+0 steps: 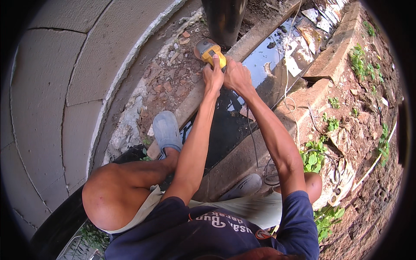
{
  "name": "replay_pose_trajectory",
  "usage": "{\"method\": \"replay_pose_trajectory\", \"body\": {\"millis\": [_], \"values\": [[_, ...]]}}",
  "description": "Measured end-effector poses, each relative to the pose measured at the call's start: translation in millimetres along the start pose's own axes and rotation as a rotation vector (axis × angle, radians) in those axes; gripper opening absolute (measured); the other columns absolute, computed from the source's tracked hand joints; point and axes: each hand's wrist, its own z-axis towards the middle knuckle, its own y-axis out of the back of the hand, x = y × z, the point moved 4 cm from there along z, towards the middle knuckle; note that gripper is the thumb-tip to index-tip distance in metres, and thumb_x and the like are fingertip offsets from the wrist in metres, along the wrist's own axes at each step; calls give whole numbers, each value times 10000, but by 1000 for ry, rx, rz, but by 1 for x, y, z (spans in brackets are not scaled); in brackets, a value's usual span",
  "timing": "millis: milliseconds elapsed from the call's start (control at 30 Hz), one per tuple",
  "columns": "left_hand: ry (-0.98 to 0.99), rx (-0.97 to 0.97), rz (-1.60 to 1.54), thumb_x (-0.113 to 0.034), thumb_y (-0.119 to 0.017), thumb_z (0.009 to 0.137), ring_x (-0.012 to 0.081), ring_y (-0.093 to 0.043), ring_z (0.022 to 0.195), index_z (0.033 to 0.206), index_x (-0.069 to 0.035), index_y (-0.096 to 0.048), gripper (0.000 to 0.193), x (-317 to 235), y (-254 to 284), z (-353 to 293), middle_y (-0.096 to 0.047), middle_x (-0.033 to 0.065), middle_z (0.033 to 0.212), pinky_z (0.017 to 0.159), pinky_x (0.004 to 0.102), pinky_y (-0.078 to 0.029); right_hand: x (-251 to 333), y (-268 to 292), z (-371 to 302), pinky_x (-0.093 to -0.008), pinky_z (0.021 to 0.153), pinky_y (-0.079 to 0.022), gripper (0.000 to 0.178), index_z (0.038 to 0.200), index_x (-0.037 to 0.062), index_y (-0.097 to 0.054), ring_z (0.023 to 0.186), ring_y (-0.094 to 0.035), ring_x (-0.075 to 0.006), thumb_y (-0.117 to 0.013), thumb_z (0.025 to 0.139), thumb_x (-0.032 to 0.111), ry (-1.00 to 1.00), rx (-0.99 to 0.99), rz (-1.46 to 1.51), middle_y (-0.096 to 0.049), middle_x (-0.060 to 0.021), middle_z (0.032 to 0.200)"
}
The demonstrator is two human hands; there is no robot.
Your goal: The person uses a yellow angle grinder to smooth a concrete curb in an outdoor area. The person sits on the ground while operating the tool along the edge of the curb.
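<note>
Gripping a yellow power tool (211, 52), both hands (213, 79) curled close.

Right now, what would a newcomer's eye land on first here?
First, the yellow power tool at upper centre, held in the left hand and right hand near the foot of a dark pole. Next, the dark water running diagonally between concrete edges below the hands, then the grey clog on the left foot beside it.
</note>
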Motion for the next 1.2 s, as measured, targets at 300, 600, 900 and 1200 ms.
{"method": "replay_pose_trajectory", "body": {"millis": [300,600,900,1200], "values": [[5,30,32,-667,-542,1091,434,-713,1248,1329,146,-688,859,-8,13,12,-742,341,1271,1044,480,-527,15,-4,10,-604,911,-571,626,1441,23,-631,1083,-738,-526,-712,951,405,-63,27,15,-766,-344,1114],[-4,21,8,-659,-546,1088,451,-723,1220,1279,134,-713,833,-11,21,20,-750,343,1237,1029,485,-539,29,-8,16,-638,885,-569,504,1274,-23,-649,1039,-740,-555,-647,1009,406,-48,17,-7,-760,-365,1069],[22,50,45,-676,-583,1054,473,-717,1223,1255,128,-717,839,-17,22,18,-741,365,1222,1051,502,-533,26,-11,15,-638,904,-557,569,1313,-10,-639,1068,-731,-562,-686,988,455,-100,-12,24,-762,-360,1100],[13,38,18,-666,-590,1058,479,-718,1212,1245,133,-711,829,-20,21,16,-739,368,1220,1036,499,-536,30,-6,14,-645,909,-558,598,1303,-13,-631,1071,-730,-568,-697,980,486,-112,12,7,-754,-379,1102]]}}
